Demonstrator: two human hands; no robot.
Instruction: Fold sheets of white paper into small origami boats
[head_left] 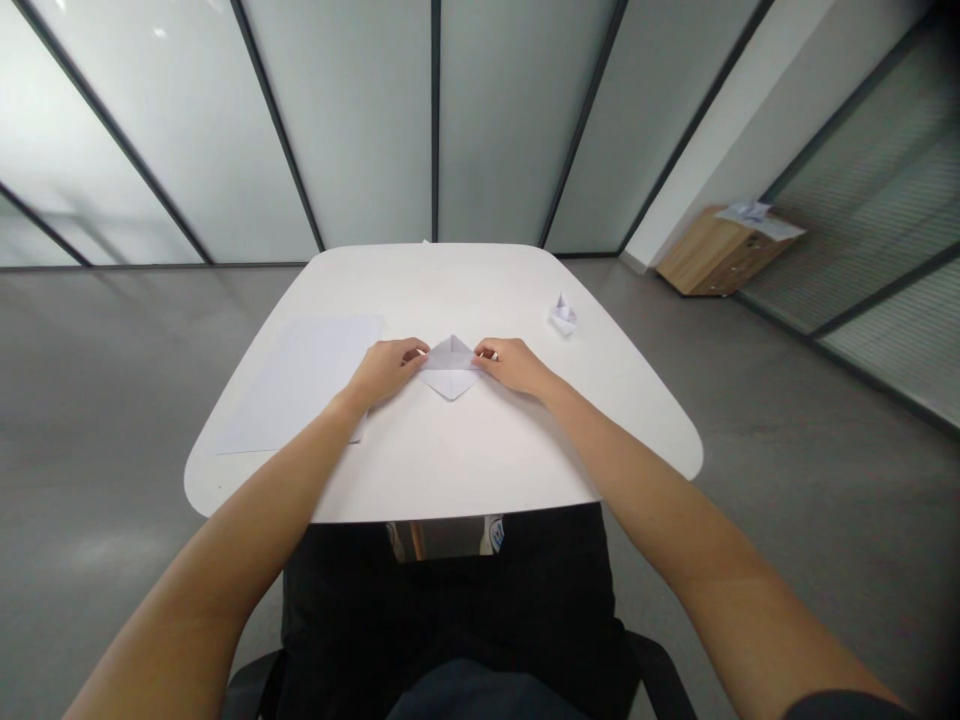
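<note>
We find the folded white paper (450, 368) at the middle of the table (465, 465), one point toward the near edge. The left hand (386, 370) and right hand (510, 365) hold its two sides, the fingers (411, 350) closed narrowly on the paper. Several folds are done; the piece remains flatter than the small paper boat (563, 314) standing far right. A flat sheet (300, 385) lies just left of the left hand.

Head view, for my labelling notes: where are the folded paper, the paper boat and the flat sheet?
Folded paper (450, 385), head view, on its lower triangular flap
Paper boat (563, 323), head view, on its hull
Flat sheet (300, 385), head view, on its middle
</note>
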